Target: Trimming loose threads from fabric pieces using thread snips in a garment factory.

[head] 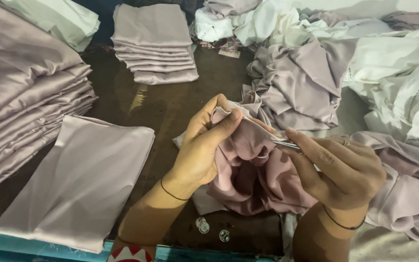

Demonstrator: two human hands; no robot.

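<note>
Roughly level: snips (287,144) in rt hand (338,170), tips prob. toward lt hand (204,145).

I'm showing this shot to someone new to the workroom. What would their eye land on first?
At centre, the left hand pinches a bunched mauve satin cloth while the right hand puts a small metal snipping tool to its edge. At the far left stands a tall stack of folded mauve satin pieces, and a loose heap of mauve and white fabric fills the upper right.
</note>
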